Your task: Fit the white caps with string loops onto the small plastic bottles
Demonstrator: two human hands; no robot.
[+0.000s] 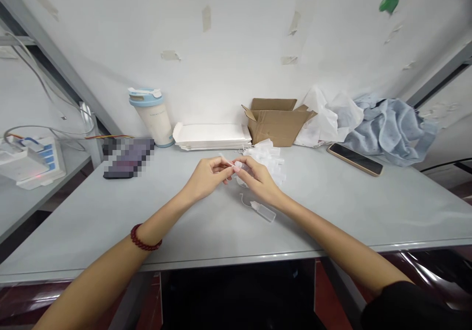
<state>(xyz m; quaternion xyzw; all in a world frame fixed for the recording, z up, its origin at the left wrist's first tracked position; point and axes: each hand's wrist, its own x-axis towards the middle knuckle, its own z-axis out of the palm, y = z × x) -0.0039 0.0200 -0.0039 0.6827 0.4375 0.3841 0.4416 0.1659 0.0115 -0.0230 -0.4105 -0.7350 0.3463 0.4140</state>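
My left hand (209, 177) and my right hand (260, 180) meet above the table, fingertips nearly touching. Between thumb and forefinger, my right hand pinches a small translucent white plastic piece (238, 165), whose exact kind is partly hidden. The left fingers are closed at its other side, pinching at the same spot. Behind the right hand lies a pile of translucent plastic bottles (267, 153), partly covered by that hand. A single small dropper bottle (264, 212) with a thin curved tip lies on its side nearer to me, below the right hand.
On the grey table (206, 231) stand a cream tumbler (153, 118), a stack of white trays (212, 135) and an open cardboard box (276, 126). To the right are plastic bags (320, 118), a phone (356, 159) and blue cloth (394, 128). A blurred dark device (127, 158) lies left.
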